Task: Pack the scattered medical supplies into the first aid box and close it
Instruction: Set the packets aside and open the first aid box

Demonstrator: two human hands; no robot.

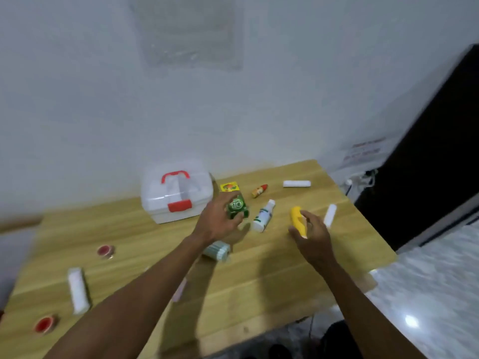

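Note:
The white first aid box [176, 195] with a red handle and red latch stands shut at the back of the wooden table [272, 275]. My left hand [217, 224] grips a green packet [237, 206] just right of the box. My right hand [312, 235] holds a yellow tube [296, 218]. Between the hands lies a white bottle [263, 216]. A green-white roll pack [216, 251] lies under my left wrist. Also scattered are a yellow carton [229, 187], a small red-capped tube [259, 190], white rolls [296, 183] [330, 215] [77, 290], and two red tape rolls [105, 251] [45, 324].
A white wall rises directly behind the table. A dark cabinet [435, 156] stands at the right with cables and a socket [361, 178] beside the table's far right corner. Pale marble floor [427, 294] shows at the lower right.

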